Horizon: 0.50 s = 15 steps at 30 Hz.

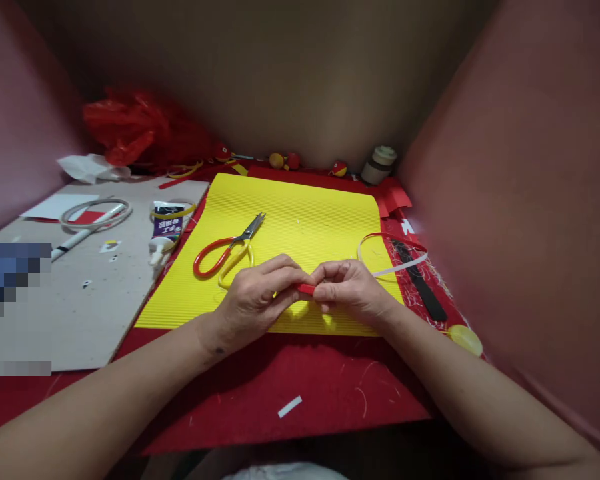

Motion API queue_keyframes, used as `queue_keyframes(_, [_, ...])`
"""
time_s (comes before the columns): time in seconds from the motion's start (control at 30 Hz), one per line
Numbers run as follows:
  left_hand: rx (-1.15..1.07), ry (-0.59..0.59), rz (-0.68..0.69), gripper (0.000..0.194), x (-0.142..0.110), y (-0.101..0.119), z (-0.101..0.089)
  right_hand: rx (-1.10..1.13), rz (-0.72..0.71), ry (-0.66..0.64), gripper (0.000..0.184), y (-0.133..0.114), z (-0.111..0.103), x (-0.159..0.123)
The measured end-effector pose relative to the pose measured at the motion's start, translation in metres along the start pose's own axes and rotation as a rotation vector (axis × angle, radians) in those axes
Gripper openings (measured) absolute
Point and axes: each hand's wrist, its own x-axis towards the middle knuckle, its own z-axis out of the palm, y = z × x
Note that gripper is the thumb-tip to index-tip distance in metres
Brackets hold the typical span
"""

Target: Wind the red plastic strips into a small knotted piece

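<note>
Both hands meet over the lower part of a yellow corrugated sheet (310,220). My left hand (260,290) is closed, its fingertips pinching one end of a small red strip (307,289). From the other side, my right hand (347,287) grips the same strip between thumb and fingers. Part of the strip is hidden by the fingers. A thin band (403,267), red on one face and whitish on the other, loops out beside my right hand; whether it joins the held piece I cannot tell. Scissors (247,233) with one red and one yellow handle lie left of my hands.
A grey board (130,300) at left carries a glue tube (165,230) and a coiled pale strip (97,213). Behind are a red plastic bag (130,127), small red and yellow balls (283,161) and a jar (380,165). A black strip (423,283) lies right; a white scrap (290,407) lies in front.
</note>
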Motion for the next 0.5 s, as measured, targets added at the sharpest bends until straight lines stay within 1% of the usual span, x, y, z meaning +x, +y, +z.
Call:
queue_keyframes(0.07, [-0.032,0.029,-0.031,0.012,0.0019,0.0011,0.0012,-0.02,-0.05,-0.008,0.02,0.0022,-0.0024,0.0002])
queue_keyframes(0.17, [-0.141,0.048,-0.139,0.007,0.0049,0.0043,0.0021,-0.004,-0.136,-0.01,0.014,0.0051,-0.0056,0.0016])
queue_keyframes(0.27, [-0.227,0.069,-0.193,0.005,0.0066,0.008,0.0024,0.006,-0.179,-0.032,0.013,0.0071,-0.0069,0.0033])
queue_keyframes(0.33, [-0.21,0.087,-0.18,0.006,0.0069,0.0088,0.0024,-0.007,-0.2,-0.046,0.011,0.0074,-0.0071,0.004])
queue_keyframes(0.4, [-0.142,0.087,-0.15,0.006,0.0065,0.0074,0.002,-0.029,-0.205,-0.041,0.011,0.0062,-0.007,0.0044])
queue_keyframes(0.5, [0.042,0.054,-0.069,0.006,0.0049,0.0019,0.0006,-0.124,-0.152,0.005,0.017,0.0008,-0.0059,0.0042])
